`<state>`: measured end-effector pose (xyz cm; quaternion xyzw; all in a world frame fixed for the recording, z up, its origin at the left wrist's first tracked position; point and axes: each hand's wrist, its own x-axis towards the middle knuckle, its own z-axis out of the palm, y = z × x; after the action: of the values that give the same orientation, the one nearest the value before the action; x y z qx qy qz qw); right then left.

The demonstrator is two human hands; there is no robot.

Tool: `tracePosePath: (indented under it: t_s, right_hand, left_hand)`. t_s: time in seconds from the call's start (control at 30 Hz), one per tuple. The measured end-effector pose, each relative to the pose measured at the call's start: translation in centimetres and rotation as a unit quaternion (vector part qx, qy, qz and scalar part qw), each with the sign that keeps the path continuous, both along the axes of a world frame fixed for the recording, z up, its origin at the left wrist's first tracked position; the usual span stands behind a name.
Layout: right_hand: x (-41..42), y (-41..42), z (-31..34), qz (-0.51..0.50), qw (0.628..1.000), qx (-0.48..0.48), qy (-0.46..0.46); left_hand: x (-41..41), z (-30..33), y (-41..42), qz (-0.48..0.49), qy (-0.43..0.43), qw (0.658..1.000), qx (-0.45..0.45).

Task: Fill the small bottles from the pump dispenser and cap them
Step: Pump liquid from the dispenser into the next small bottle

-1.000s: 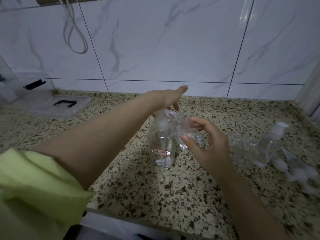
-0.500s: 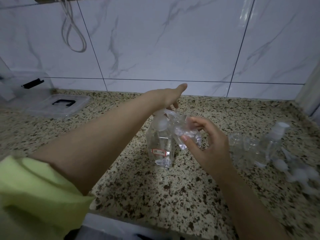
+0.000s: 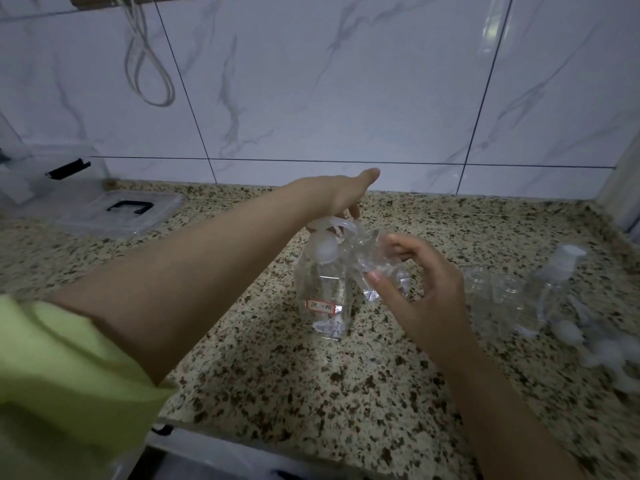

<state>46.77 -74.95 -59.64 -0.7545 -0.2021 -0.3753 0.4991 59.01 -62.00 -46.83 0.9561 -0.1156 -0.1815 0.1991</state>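
Dispenser [image 3: 323, 292] mid-tabletop [image 3: 277, 375]: clear squarish plastic body, clear liquid inside, red-bordered label low on the front, white pump head under the left hand [image 3: 337, 197], whose fingers [image 3: 367, 176] lie straight and press down on it. Right hand [image 3: 426, 289] curls thumb and fingers round a small clear bottle [image 3: 379, 268], tilted with its mouth at the spout, just right of the dispenser. More clear bottles [image 3: 491, 292] and a white-capped spray bottle [image 3: 554, 278] stand at right with loose white caps [image 3: 609, 355] nearer; tabletop is speckled granite, far wall glossy marbled tile [image 3: 346, 81].
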Motion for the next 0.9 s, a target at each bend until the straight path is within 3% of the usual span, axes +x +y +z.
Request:
tracePosePath:
  t_s: [0.23, 0.57, 0.9]
  right_hand:
    - [-0.02, 0.18, 0.08, -0.008, 1.0, -0.008, 0.003]
    - [-0.15, 0.19, 0.07, -0.003, 1.0, -0.011, 0.01]
    - [-0.09, 0.46, 0.07, 0.002, 1.0, -0.01, -0.004]
  left_hand:
    - [0.1, -0.33, 0.34, -0.011, -0.003, 1.0, -0.025]
    - [-0.45, 0.0, -0.44, -0.014, -0.006, 0.999, 0.029]
    - [-0.44, -0.21, -0.02, 0.01, -0.02, 1.0, -0.018]
